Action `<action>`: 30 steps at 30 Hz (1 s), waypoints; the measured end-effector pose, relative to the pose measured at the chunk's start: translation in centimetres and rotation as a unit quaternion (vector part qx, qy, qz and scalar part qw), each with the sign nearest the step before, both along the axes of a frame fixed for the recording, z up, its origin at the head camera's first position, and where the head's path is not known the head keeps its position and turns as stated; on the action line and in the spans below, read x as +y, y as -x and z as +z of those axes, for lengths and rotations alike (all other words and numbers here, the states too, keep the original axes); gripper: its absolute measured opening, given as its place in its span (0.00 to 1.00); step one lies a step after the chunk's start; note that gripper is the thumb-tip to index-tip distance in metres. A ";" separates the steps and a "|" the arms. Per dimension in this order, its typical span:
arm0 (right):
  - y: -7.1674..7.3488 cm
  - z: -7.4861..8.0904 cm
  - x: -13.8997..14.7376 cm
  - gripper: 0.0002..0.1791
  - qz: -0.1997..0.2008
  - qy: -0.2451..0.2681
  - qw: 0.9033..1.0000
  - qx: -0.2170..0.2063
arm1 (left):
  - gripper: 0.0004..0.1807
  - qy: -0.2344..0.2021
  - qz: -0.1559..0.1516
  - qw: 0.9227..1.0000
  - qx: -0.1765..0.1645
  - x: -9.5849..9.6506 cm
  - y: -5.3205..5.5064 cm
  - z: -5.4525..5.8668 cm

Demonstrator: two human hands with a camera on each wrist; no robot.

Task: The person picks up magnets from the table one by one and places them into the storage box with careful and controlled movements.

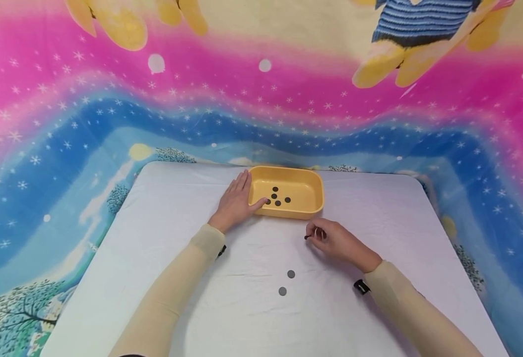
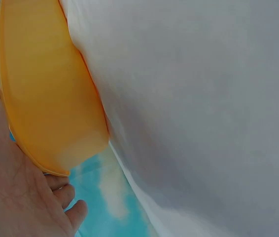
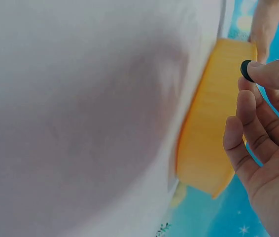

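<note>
My right hand (image 1: 335,240) pinches a small black disc (image 3: 247,71) between thumb and fingertip, just off the near right corner of a yellow plastic bin (image 1: 288,214). The other fingers of that hand are loosely bent in the right wrist view. At the bin's left end rests my left hand (image 1: 236,201), its fingers straight along the outer side and its thumb across the front rim. Several dark discs (image 1: 288,200) lie on the bin floor, one partly covered by the left thumb. Two grey discs (image 1: 291,273) lie on the table nearer the person.
A white cloth (image 1: 243,317) covers the table, with slight wrinkles. The bin stands close to the table's far edge. Behind it and along both sides hangs a printed curtain (image 1: 226,119) in blue and pink.
</note>
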State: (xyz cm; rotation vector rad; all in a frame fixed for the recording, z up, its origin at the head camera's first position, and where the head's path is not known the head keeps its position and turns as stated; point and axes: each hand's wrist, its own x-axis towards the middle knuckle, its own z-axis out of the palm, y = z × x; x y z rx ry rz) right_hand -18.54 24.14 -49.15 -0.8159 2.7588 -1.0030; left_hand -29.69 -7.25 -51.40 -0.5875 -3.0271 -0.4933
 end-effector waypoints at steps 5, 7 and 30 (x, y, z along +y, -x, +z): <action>1.2 0.2 0.1 0.10 -0.005 0.013 1.000 0.026 | 0.59 0.000 0.000 1.000 0.003 0.0 0.0 -0.1; 1.7 0.3 0.1 0.09 -0.003 0.018 0.999 0.034 | 0.59 0.000 0.001 1.000 0.004 0.0 0.0 -0.1; 6.8 1.1 -1.7 0.08 -0.053 0.084 0.993 0.061 | 0.59 -0.004 0.005 1.000 -0.006 0.0 0.1 -0.2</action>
